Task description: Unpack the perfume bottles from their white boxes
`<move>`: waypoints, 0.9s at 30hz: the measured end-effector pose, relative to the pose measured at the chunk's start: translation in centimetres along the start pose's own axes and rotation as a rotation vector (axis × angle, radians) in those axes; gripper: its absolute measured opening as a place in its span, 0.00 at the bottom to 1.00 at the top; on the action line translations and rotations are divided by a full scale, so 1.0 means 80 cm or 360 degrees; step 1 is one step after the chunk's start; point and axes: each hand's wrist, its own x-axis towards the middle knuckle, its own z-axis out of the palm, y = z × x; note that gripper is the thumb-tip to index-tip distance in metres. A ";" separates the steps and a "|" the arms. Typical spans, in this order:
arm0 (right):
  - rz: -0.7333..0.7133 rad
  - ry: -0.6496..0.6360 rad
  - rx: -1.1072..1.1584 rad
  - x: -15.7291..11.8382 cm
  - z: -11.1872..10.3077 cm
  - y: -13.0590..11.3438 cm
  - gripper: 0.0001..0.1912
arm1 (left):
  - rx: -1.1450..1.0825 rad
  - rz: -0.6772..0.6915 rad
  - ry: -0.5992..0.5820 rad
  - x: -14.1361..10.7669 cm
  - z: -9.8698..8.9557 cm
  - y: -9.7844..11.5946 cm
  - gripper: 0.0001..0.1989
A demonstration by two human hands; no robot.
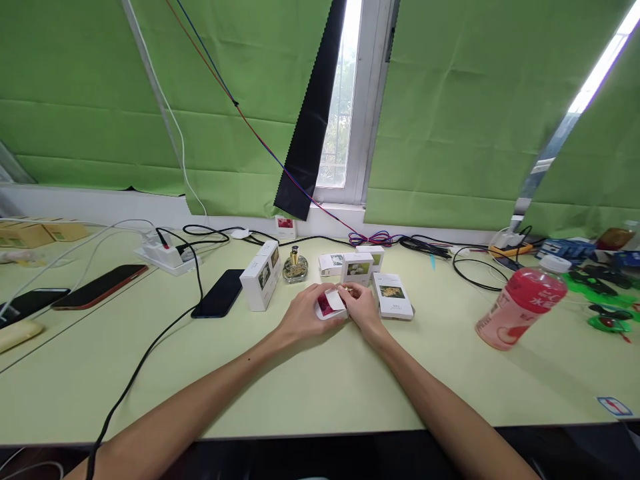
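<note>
Gripping of the red-pictured box (327,305) noted in the head view, over the worktop (340,393). Left hand (304,311): clamped on the box, wrapped round its left side. Right hand (361,305): fingertips drawn together at the box's right end; cannot tell whether they pinch anything. Box thus lies between the two hands. Positions relative to red-pictured box: glass bottle (295,269) behind, to the left; black phone (219,293) farther left; yellow-flower box (394,297) near, on the right; pink drink bottle (525,303) well apart, rightward.
</note>
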 end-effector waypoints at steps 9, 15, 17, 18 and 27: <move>-0.0024 -0.0022 0.0093 0.002 0.001 0.002 0.18 | 0.0003 0.0002 -0.0012 0.001 0.001 0.000 0.32; 0.0050 0.0074 0.0042 0.003 0.002 0.000 0.15 | 0.0044 -0.0031 -0.0006 0.001 0.001 0.000 0.32; 0.0071 0.0086 0.0019 0.003 0.002 0.000 0.14 | 0.0049 -0.0032 -0.0002 0.001 0.001 0.000 0.31; 0.0074 0.0084 0.0010 0.003 0.002 -0.001 0.14 | 0.0050 -0.0033 -0.0001 0.001 0.002 0.000 0.31; 0.0057 0.0023 -0.0006 0.002 0.002 0.002 0.13 | 0.0090 -0.0078 0.0038 0.003 0.007 -0.003 0.31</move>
